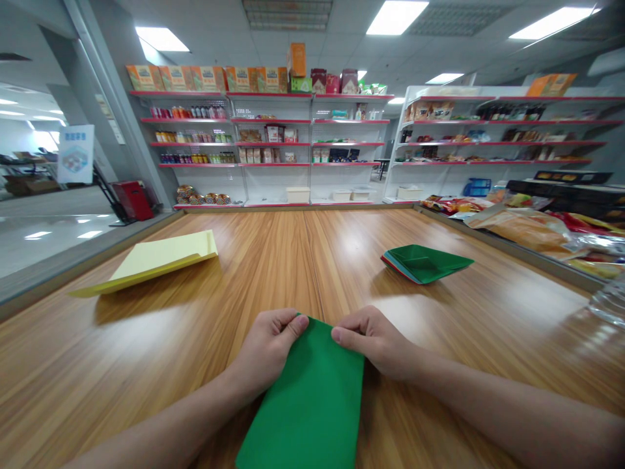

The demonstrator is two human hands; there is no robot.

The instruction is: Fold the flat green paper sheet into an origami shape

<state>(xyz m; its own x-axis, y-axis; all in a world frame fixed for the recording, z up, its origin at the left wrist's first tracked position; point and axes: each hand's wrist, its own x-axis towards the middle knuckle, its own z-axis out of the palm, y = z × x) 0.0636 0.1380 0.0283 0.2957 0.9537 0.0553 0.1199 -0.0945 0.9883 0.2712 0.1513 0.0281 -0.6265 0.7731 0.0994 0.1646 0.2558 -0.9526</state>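
A sheet of green paper [312,397], apparently folded, stretches from the near edge of the view toward the middle of the table. My left hand [271,342] pinches its far left corner, thumb on top and fingers curled beneath. At the far right corner my right hand [374,342] grips the same paper between thumb and bent fingers. Beyond the right hand lies a nested stack of folded paper shapes [427,262], green on top with blue and red edges below. To the left rests a stack of pale yellow paper [163,256], its edges curling up.
The wood-grain table [263,260] has a raised border. Snack bags [527,228] crowd its right side, and a clear plastic object [610,303] stands at the right edge. Stocked shelves [273,143] line the back; a red box [133,198] stands on the floor at left.
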